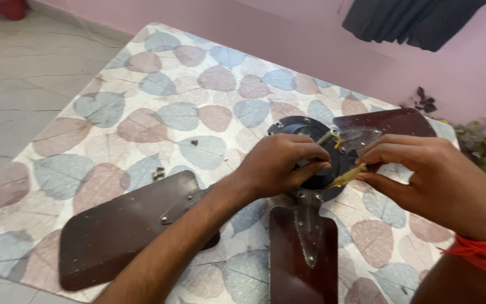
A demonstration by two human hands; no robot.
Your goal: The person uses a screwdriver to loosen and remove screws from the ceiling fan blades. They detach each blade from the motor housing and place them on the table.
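Here, fingers [379, 151] around screwdriver [345, 177].

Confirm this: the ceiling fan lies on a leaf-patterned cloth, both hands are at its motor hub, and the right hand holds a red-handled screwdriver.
One detail is wrong. In the head view, the screwdriver in the right hand has a clear yellow handle, not a red one. The rest holds: the ceiling fan lies on the leaf-patterned cloth, and the left hand is also at the hub.
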